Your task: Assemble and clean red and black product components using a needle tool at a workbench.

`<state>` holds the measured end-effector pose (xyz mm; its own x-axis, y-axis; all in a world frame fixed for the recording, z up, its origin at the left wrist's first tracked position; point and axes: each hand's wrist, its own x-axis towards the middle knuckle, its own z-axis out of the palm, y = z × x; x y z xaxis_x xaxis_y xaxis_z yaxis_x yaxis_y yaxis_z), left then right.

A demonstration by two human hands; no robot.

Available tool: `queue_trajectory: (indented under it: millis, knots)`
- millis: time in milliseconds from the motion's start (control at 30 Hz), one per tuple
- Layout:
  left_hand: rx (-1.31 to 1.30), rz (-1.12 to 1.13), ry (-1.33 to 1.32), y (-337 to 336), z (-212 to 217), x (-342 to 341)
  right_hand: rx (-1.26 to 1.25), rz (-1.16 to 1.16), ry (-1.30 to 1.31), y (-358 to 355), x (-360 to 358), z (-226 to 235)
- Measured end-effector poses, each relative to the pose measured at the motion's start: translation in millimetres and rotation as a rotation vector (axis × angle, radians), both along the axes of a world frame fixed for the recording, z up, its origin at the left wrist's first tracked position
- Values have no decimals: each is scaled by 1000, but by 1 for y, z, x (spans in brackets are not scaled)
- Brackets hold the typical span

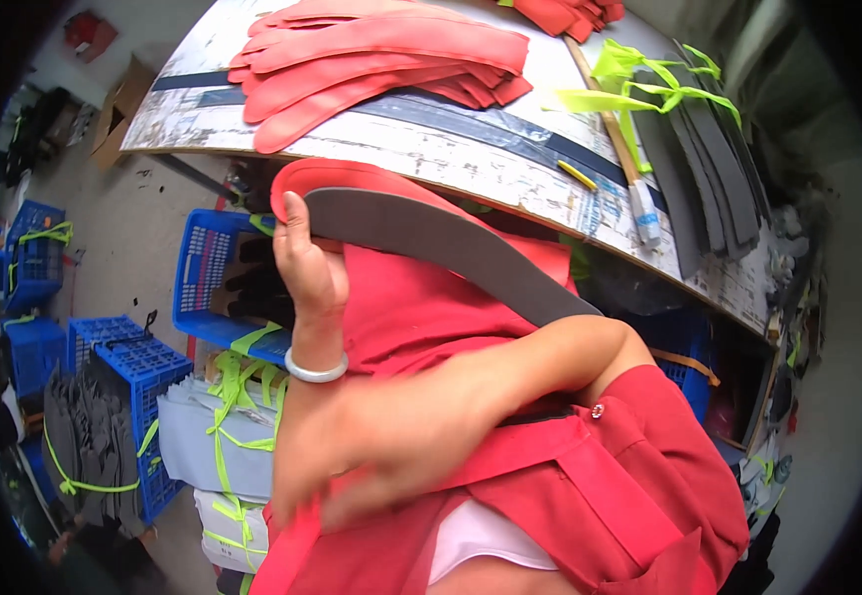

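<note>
My left hand [310, 263] grips the rounded end of a long curved red piece [371, 175], its thumb upright at the edge. A dark grey layer [406, 226] lies along that piece and sweeps down to the right, where my right forearm hides its far end. A pale bangle [316, 371] circles my left wrist. My right arm reaches across in front of my body. Blurred by motion, my right hand [362, 461] is at my left forearm, beside the red sleeve [287, 555]; its fingers are smeared.
On the worktable [510, 159] lie stacked red pieces [391, 59], a yellow pen [578, 176], a wooden-handled brush [641, 213] and dark grey strips [699, 149] tied with lime-green bands. At left stand a blue crate [203, 263] and tied grey bundles [208, 436].
</note>
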<state>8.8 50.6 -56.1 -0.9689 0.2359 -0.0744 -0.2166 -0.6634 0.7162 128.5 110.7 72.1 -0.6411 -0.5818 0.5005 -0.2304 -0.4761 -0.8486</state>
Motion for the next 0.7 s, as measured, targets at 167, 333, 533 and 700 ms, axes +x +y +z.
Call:
queue_trajectory:
  millis: [167, 333, 533, 700]
  knots:
    - [-12, 1, 4, 0, 0, 7, 881, -1214, 297, 96, -34, -70]
    - [-37, 93, 20, 9, -5, 11, 1122, -892, -118, 111, -52, -76]
    - [54, -40, 56, 1, -1, 24, 1084, -565, -130, 109, -68, -33]
    - [125, -8, 13, -4, 21, 17, 645, -940, -213, 89, -56, -66]
